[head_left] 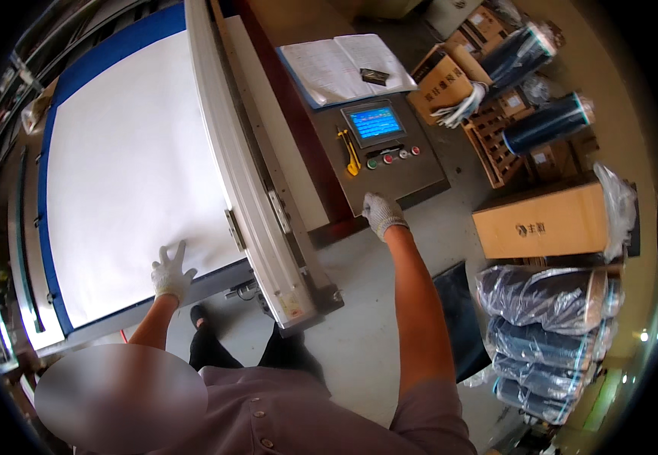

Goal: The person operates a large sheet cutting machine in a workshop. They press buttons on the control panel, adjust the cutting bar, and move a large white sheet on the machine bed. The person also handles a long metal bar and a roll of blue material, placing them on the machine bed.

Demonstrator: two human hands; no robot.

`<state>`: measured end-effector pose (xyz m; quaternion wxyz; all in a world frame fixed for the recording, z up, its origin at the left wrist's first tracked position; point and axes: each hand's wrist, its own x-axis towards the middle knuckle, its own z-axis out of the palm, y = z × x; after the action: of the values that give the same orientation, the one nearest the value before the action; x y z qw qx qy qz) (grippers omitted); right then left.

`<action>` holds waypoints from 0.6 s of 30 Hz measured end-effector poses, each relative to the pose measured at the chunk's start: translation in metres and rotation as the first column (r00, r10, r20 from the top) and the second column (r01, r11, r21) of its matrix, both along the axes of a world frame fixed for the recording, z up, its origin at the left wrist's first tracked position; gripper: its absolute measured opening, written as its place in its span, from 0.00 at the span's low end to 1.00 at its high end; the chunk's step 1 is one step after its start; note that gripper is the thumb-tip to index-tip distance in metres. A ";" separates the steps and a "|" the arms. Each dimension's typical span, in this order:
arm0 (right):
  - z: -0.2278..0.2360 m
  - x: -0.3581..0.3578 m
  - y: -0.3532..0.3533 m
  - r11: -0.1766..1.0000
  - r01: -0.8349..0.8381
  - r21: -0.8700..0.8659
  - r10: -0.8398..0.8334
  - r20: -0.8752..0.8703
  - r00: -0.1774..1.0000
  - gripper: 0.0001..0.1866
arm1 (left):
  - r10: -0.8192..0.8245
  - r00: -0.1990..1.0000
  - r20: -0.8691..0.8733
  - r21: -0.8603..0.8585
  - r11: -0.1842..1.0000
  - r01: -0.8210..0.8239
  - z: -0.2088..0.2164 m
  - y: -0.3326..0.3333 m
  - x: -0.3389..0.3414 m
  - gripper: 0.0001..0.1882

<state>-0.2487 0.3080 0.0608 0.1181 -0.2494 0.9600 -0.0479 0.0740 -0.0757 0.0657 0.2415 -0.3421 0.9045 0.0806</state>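
Left hand [172, 275], fingers apart, over the near edge of a white sheet [124, 167].
Ahead of this nearer hand, the sheet runs lengthwise away on a blue-edged table [120, 47]; right of a pale beam [242, 167], the right hand [384, 215] sits at the control panel [414, 177], fingers bent, grip hidden.

A white sheet [132, 174] lies on a blue bed [117, 54].

Grey floor [355, 284] spreads left of the large carton [539, 225]; beyond it, a wooden pallet [490, 157]; nearer, plastic-wrapped rolls [534, 302].
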 end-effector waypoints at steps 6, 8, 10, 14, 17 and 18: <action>0.140 0.192 -0.170 0.955 -0.019 -0.295 0.105 0.277 0.955 0.10 | -0.195 0.960 -0.202 -0.019 0.981 0.195 -0.013 -0.034 0.050 0.39; 0.116 0.270 -0.228 0.893 -0.124 -0.433 0.267 0.286 0.921 0.09 | -0.230 0.939 -0.257 0.074 0.964 0.256 -0.022 -0.059 0.061 0.42; 0.054 0.310 -0.271 0.876 -0.094 -0.473 0.261 0.300 0.918 0.09 | -0.284 0.896 -0.342 0.159 0.922 0.353 -0.028 -0.086 0.076 0.42; -0.043 0.349 -0.336 0.917 0.118 -0.380 -0.008 0.280 0.960 0.10 | -0.303 0.918 -0.257 0.118 0.933 0.341 0.001 -0.166 0.138 0.45; -0.064 0.359 -0.359 0.950 0.090 -0.300 -0.018 0.235 0.972 0.15 | -0.195 0.974 -0.117 0.026 0.980 0.200 0.001 -0.259 0.209 0.55; -0.066 0.361 -0.366 0.956 0.149 -0.251 -0.089 0.236 0.968 0.17 | -0.137 0.988 -0.068 0.033 0.990 0.140 0.000 -0.288 0.229 0.59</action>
<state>0.1119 -0.0584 -0.0049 0.1870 -0.1975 0.9388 -0.2114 0.3030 -0.3634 0.0659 0.2228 -0.2710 0.9319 0.0919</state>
